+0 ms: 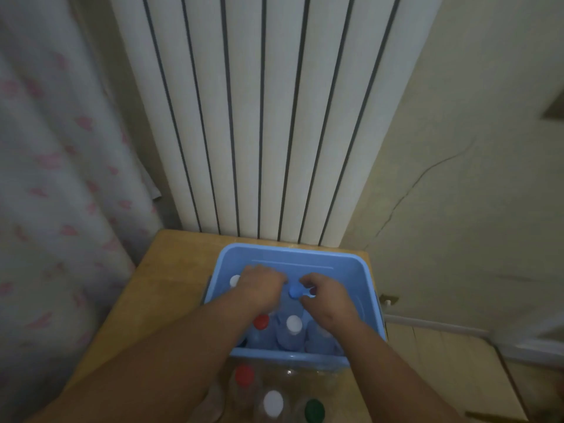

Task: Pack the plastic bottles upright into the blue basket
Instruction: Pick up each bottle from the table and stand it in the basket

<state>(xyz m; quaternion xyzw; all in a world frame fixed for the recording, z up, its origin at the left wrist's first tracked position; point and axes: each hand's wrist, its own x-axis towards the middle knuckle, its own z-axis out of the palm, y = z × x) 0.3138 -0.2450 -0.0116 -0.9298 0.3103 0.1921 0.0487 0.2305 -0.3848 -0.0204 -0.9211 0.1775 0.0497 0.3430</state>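
The blue basket point(293, 254) stands on a small wooden table. Inside it several clear plastic bottles stand upright: one with a white cap point(235, 280) at the far left, one with a red cap point(261, 322), one with a white cap point(294, 324), and a blue-capped bottle point(294, 291) in the middle. Both hands are inside the basket. My left hand point(262, 285) is curled just left of the blue cap; what it holds is hidden. My right hand point(328, 296) has its fingers closed around the neck of the blue-capped bottle.
On the wooden table point(171, 285) in front of the basket stand three more bottles, with a red cap point(244, 374), a white cap point(272, 404) and a green cap point(314, 410). A white radiator point(265, 117) rises behind, a patterned curtain point(55, 178) hangs left, and a cracked wall is right.
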